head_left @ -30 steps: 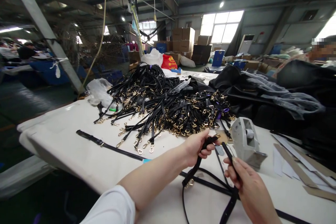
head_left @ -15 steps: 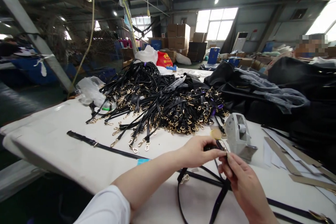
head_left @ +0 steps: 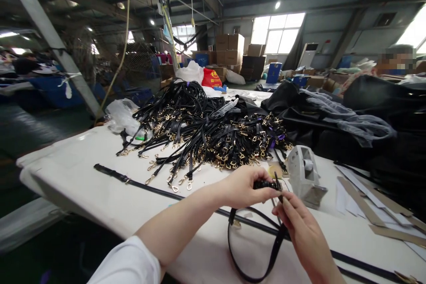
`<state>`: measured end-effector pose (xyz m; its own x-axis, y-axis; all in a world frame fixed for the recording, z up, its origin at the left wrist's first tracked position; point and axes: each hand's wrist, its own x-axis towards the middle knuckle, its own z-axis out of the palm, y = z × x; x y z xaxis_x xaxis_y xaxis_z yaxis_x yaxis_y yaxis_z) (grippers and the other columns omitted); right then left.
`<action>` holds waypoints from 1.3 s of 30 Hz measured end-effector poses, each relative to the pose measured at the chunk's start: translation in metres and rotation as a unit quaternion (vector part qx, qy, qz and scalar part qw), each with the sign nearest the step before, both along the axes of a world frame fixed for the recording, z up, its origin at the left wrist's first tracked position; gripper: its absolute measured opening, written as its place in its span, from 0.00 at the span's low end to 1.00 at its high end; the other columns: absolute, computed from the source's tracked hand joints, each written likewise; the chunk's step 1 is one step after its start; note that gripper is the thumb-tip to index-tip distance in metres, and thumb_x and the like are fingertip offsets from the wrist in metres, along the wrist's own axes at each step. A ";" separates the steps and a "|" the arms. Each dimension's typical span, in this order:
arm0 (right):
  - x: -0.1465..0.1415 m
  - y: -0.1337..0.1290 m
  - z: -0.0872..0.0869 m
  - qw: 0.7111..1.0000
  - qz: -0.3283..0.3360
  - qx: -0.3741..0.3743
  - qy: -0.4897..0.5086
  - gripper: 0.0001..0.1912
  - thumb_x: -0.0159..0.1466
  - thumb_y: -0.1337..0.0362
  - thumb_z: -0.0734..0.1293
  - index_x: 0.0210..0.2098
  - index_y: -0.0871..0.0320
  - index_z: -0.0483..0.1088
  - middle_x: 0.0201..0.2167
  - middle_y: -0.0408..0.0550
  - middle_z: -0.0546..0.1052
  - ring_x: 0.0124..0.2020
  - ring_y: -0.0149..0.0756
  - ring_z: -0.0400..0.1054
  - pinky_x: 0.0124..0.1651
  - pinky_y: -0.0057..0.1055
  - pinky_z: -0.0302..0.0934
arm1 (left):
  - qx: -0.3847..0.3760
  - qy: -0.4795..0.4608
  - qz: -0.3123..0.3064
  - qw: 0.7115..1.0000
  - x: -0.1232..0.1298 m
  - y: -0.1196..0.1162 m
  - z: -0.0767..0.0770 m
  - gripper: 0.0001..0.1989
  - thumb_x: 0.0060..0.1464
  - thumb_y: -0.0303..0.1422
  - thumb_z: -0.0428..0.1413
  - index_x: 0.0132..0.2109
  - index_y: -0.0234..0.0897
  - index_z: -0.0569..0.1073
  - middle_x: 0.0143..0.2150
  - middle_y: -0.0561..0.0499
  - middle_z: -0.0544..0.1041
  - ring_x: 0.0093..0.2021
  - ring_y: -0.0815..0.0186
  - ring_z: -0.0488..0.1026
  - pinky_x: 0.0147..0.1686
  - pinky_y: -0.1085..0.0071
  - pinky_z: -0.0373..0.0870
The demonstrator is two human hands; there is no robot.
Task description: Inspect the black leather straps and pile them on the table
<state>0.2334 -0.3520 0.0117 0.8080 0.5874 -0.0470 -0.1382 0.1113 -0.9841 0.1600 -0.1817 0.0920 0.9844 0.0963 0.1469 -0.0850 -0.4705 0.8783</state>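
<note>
My left hand (head_left: 251,186) is closed on the dark buckle end of a black strap (head_left: 275,255). Fingers of my right hand (head_left: 297,217) pinch the same strap close beside it, the fingertips of both hands almost touching. From my hands the strap hangs in a loop over the table's near edge, with a gold clasp (head_left: 236,223) at the loop's left side. Another long black strap (head_left: 146,185) with a gold buckle lies stretched across the white table (head_left: 76,151), passing beneath my hands. Exactly how the parts between my fingertips join is hidden.
A big heap of black straps with gold clasps (head_left: 213,128) covers the table's middle. Right of my hands stands a grey tape dispenser (head_left: 304,177); beyond it lie cardboard strips (head_left: 361,199). Black material (head_left: 333,133) is piled at the back right. A person sits far right.
The view has shifted slightly, so the scene sits further right. My hands stay together on the strap, and its hanging loop now shows rounder and wider.
</note>
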 end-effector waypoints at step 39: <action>0.006 0.003 0.003 0.991 -0.116 0.057 0.024 0.21 0.70 0.50 0.59 0.43 0.59 0.77 0.46 0.53 0.79 0.51 0.43 0.71 0.63 0.47 0.54 | -0.619 0.356 -0.196 0.673 0.033 -0.030 -0.078 0.17 0.52 0.33 0.44 0.33 0.27 0.74 0.28 0.41 0.75 0.27 0.63 0.72 0.24 0.70 0.67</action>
<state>0.2393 -0.3485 0.0152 0.9205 0.3895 -0.0325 -0.1416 0.2548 -0.9566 0.1930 -0.2113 0.0143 0.7485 -0.5762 -0.3283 0.6594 0.5937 0.4612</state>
